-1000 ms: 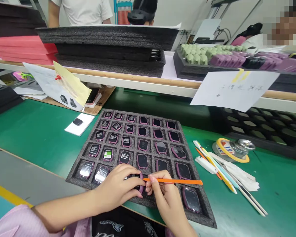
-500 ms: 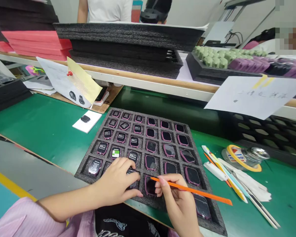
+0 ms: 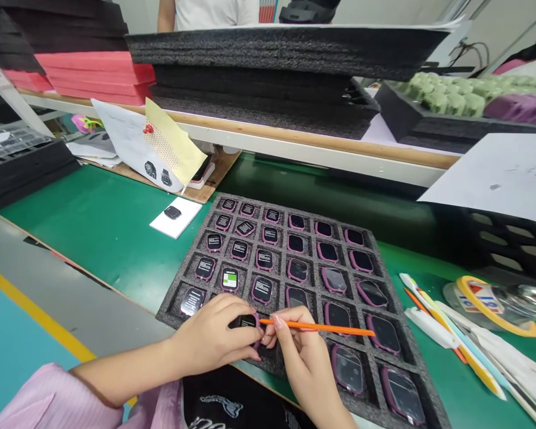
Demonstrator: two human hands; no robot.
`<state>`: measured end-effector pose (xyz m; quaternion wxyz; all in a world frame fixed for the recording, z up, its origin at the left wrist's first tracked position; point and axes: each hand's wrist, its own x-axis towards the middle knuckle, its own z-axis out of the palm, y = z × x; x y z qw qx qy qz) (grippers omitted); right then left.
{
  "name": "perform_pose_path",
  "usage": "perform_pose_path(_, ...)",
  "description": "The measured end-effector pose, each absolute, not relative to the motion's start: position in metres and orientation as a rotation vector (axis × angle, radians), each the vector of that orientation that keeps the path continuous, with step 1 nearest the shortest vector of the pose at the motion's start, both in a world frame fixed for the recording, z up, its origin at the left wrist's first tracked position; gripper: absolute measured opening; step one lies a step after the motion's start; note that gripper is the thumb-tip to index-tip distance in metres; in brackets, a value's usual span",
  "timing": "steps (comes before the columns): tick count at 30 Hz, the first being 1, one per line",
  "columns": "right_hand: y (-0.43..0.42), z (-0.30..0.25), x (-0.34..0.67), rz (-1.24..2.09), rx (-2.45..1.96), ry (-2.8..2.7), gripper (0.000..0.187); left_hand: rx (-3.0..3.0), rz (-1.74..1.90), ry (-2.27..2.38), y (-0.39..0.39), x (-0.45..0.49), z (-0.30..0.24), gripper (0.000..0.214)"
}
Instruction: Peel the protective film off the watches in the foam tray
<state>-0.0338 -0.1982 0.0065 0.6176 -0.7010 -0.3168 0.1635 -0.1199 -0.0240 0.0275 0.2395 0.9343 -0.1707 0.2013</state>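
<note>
Partly hidden between left fingers, watch, right fingers pinching orange stick.

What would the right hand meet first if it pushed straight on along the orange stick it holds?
The purple-rimmed watch at the left hand: the orange stick points at its edge and may be touching it, though depth there is unclear.

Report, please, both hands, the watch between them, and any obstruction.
Left hand on watch. Right hand holds orange stick, tip at watch's edge. View of watch partly blocked by left hand.
</note>
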Motion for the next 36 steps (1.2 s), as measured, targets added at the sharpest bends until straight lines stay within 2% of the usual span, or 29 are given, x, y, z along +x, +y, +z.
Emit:
perform_pose_path(9,-0.205,0.005,-0.037,0.367,-1.656,-0.761,0.015,2.531,0.491,-0.397,-0.025,-0.123,0.025,0.025)
perform_pose_path(15,-0.206,0.004,-0.037,0.297,-1.685,-0.829,0.009,2.424,0.353,-0.203,-0.025,-0.126,0.024,0.053)
perform_pose_path(24,-0.205,0.009,-0.035,0.240,-1.716,-0.891,0.009,2.380,0.327,-0.197,-0.024,-0.125,0.030,0.055)
perform_pose_path(30,-0.208,0.016,-0.030,0.229,-1.730,-0.864,0.011,2.584,0.363,-0.283,-0.003,-0.128,0.037,0.037)
perform_pose_path(33,-0.201,0.022,-0.032,0.195,-1.728,-0.805,0.010,2.651,0.328,-0.408,0.011,-0.132,0.038,0.040)
perform_pose_path(36,-0.186,0.026,-0.037,0.307,-1.708,-0.818,0.012,2.659,0.306,-0.422,0.023,-0.137,0.040,0.042)
